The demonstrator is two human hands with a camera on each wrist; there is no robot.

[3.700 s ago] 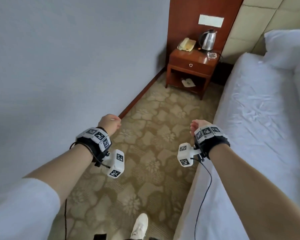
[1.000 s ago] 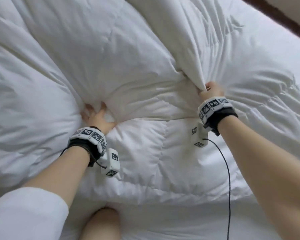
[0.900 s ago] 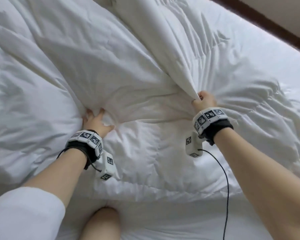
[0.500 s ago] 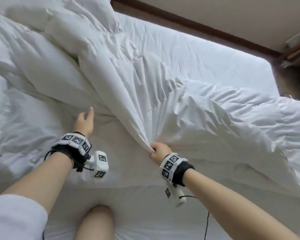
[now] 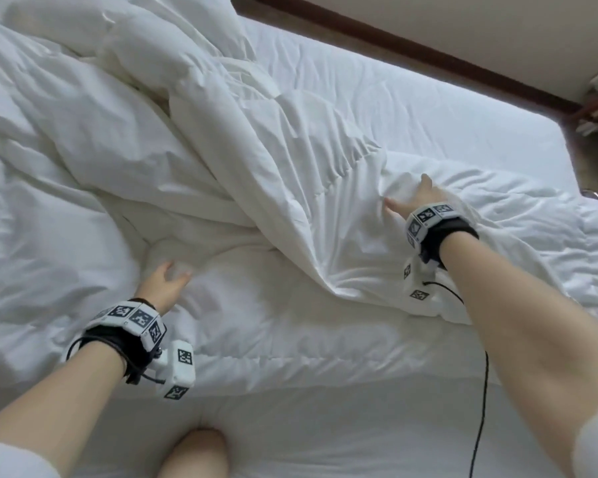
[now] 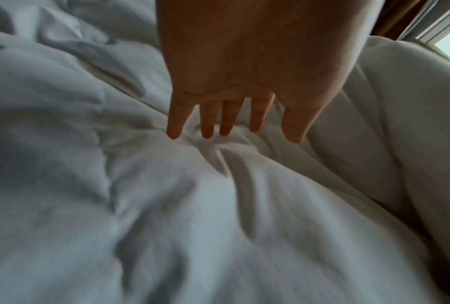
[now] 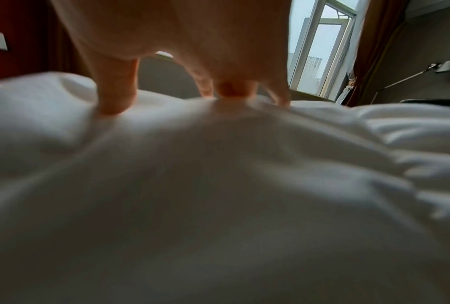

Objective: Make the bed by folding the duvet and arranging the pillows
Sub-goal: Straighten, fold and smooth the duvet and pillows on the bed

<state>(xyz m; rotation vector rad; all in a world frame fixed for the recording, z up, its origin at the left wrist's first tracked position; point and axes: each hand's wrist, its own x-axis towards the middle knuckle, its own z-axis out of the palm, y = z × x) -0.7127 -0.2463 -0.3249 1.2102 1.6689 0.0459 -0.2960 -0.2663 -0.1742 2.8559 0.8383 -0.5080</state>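
The fingers (image 6: pixel 175 123) of the left hand (image 5: pixel 163 282) are straight and slightly spread, their tips touching a crumpled white quilted duvet (image 5: pixel 290 188) and holding nothing. The right hand (image 5: pixel 420 198) is also opened out, with its fingers (image 7: pixel 114 98) pressing down into a raised fold of the same duvet; whether they pinch any cloth cannot be told, since the wrist view is blurred. The duvet lies bunched across a white-sheeted bed (image 5: pixel 428 108), heaped toward the left and trailing in a twisted ridge toward the near edge. It looks soft, puffy and light but bulky, likely to sag and slide rather than hold a crease, so a sound hold is probably along its hemmed edge or at a corner, one hand on each, not in the padded middle. A plump white pillow (image 5: pixel 83 25) sits at the far left, partly under the heap. The person's bare knee (image 5: pixel 195 453) rests on the near side of the mattress, and a thin black cable (image 5: pixel 482 391) hangs from the right wrist where it could snag in the folds.
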